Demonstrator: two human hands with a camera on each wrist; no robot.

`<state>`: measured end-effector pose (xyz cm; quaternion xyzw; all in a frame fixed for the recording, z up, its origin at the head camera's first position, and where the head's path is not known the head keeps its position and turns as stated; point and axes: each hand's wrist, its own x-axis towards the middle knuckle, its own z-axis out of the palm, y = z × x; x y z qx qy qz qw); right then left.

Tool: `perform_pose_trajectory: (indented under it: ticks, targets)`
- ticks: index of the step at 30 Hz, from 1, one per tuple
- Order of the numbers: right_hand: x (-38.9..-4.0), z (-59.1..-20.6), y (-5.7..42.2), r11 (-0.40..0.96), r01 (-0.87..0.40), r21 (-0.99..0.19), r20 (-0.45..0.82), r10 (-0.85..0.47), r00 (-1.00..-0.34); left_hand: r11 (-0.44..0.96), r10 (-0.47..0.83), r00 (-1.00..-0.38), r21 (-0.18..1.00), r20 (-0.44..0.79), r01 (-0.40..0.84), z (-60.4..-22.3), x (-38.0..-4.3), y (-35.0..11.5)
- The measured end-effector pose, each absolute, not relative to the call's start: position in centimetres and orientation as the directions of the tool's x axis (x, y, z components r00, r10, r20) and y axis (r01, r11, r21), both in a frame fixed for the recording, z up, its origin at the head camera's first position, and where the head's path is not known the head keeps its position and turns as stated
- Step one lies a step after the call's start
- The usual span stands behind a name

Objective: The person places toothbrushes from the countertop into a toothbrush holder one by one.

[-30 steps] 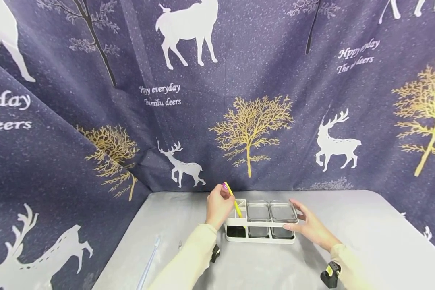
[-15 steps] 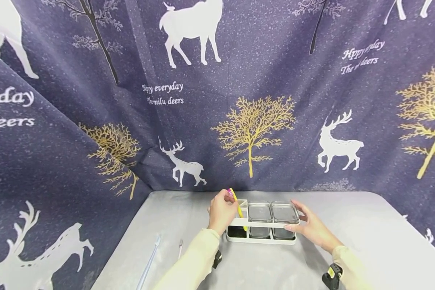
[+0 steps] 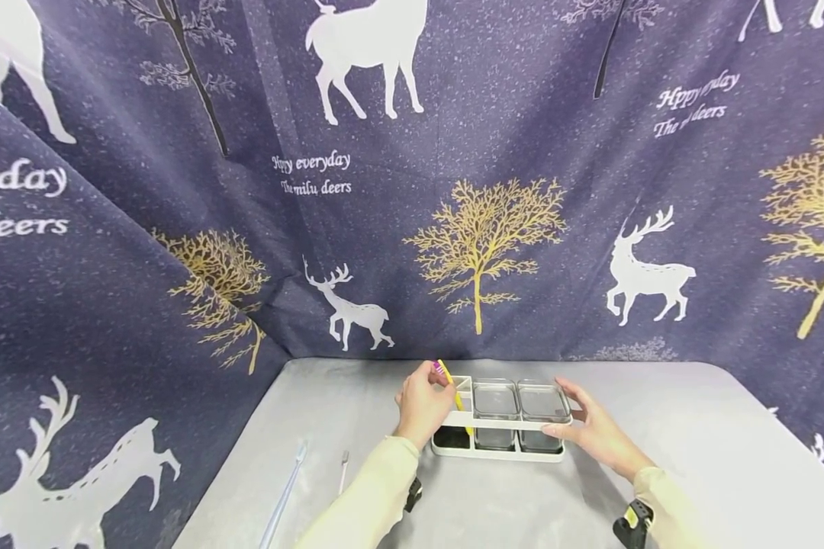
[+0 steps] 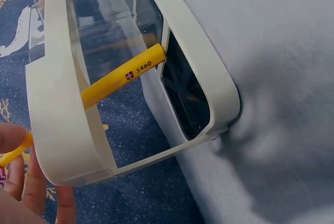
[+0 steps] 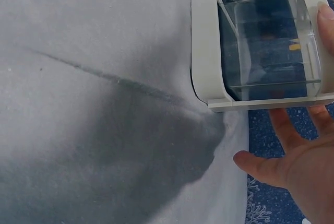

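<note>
The work in hand looks nearly finished for one brush. The slim yellow plastic toothbrush with purple-and-white bristles (image 3: 459, 402) leans, head up, through the upper-left opening of the white two-tier plastic rack (image 3: 515, 424), right of the head view's lower centre. In the left wrist view its handle end reaches down to the lower tier; whether it rests on the floor there cannot be told. It has not been let go: the left hand (image 3: 424, 404) pinches it near the head, while the right hand (image 3: 596, 433) grips the rack's right end, probably to steady it.

Two clear square cups, the left cup (image 3: 497, 399) and the right cup (image 3: 545, 401), already sit side by side in the rack. Lying on the grey cloth-covered bench (image 3: 659, 415), lower left of the frame, are a long light-blue toothbrush (image 3: 284, 496) and a small pale dark-bristled toothbrush (image 3: 343, 474); if these belong in the rack too, both remain.
</note>
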<state>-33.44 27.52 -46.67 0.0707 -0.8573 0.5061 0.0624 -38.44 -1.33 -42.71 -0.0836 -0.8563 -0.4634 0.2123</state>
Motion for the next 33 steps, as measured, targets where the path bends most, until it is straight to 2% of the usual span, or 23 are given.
perform_pose_trajectory:
  ticks: [16,22,29,33]
  targets:
    - [-33.5,-48.0,26.9,0.468,-0.166,-0.868,0.146,-0.080,-0.986,0.548,-0.010,-0.904,0.759,0.427,0.352,-43.0,-38.1,-3.5]
    - [-33.5,-47.6,27.7,0.510,-0.182,-0.841,0.162,-0.084,-0.983,0.562,-0.021,-0.898,0.748,0.439,0.353,-42.2,-38.7,-4.7]
    - [-33.8,-47.1,27.8,0.515,-0.230,-0.826,0.199,-0.114,-0.973,0.559,-0.025,-0.876,0.733,0.482,0.387,-40.9,-38.9,-7.6]
    - [-33.9,-46.9,28.0,0.523,-0.235,-0.820,0.206,-0.114,-0.972,0.581,-0.001,-0.886,0.721,0.464,0.377,-40.6,-38.9,-9.5]
